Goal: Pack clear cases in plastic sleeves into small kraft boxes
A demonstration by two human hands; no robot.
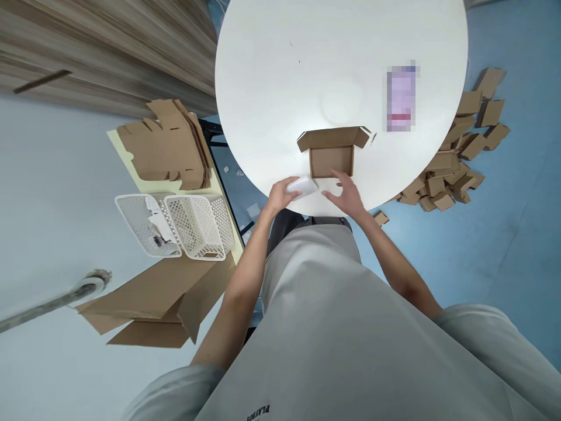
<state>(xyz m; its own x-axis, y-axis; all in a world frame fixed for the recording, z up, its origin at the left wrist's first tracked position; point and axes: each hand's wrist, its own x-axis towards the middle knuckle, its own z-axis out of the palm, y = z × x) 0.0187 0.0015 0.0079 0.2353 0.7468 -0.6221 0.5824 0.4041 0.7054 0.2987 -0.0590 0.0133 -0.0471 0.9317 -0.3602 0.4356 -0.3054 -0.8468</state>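
Observation:
An open brown cardboard box [332, 161] lies on the round white table [263, 88] near its front edge, its lid raised on the far side. The inside of the box shows bare cardboard. My left hand [281, 195] holds a small white packet [302, 187] at the near left corner of the box. To the right of the packet, my right hand [347, 196] has its fingers apart, with the fingertips by the near edge of the box. Nothing shows between those fingers.
A pixelated purple item [401, 98] lies on the table's right side. Many small closed boxes [442, 169] are piled on the floor at right. To the left are flattened cardboard sheets [164, 146], white perforated baskets [197, 225] and a large open carton [153, 292].

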